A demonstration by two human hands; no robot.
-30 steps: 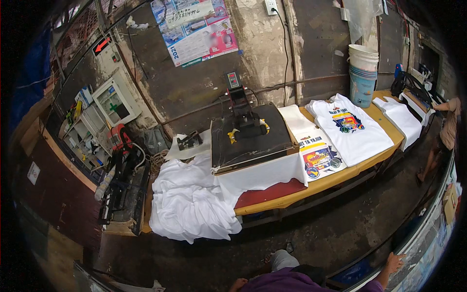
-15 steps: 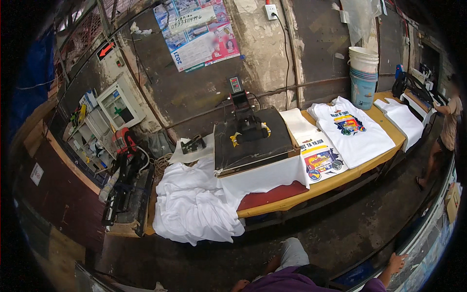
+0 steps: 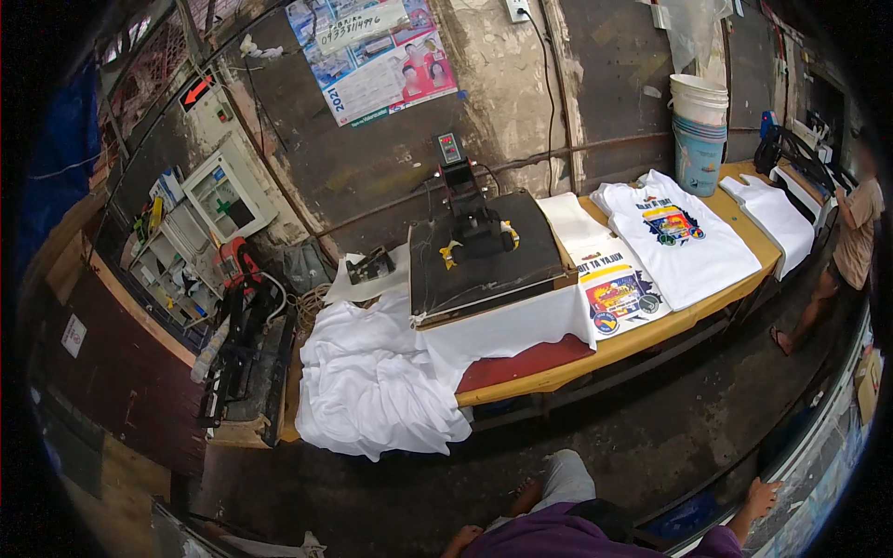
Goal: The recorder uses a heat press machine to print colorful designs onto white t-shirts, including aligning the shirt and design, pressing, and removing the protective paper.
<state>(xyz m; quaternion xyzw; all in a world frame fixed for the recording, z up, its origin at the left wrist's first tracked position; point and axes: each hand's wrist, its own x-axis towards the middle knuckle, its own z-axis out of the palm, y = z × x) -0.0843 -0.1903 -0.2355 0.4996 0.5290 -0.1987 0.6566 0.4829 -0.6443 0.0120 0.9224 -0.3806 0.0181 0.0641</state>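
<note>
My right hand (image 3: 763, 499) lies on the metal-edged table (image 3: 807, 484) at the lower right, its fingers stretched over the edge. Low in the middle, only part of my left hand (image 3: 463, 537) shows beside my thigh; its fingers are hidden. Across the floor, a black heat press (image 3: 488, 265) stands closed on the yellow-topped bench (image 3: 521, 379), white fabric (image 3: 544, 327) hanging from under it. Left of the press lies a heap of white shirts (image 3: 377, 386). To its right are a printed sheet (image 3: 619, 296) and a white shirt with a colourful print (image 3: 693, 249).
A second press (image 3: 246, 344) with red parts stands at the bench's left end. Stacked buckets (image 3: 699, 139) and another white shirt (image 3: 770, 219) are toward the right end. Another person (image 3: 854, 232) stands at the far right by a black machine. A first-aid cabinet (image 3: 228, 200) hangs at left.
My view has shifted slightly, so the bench sits a little higher in it. My right hand stays on the table edge. The person at right has moved a leg.
</note>
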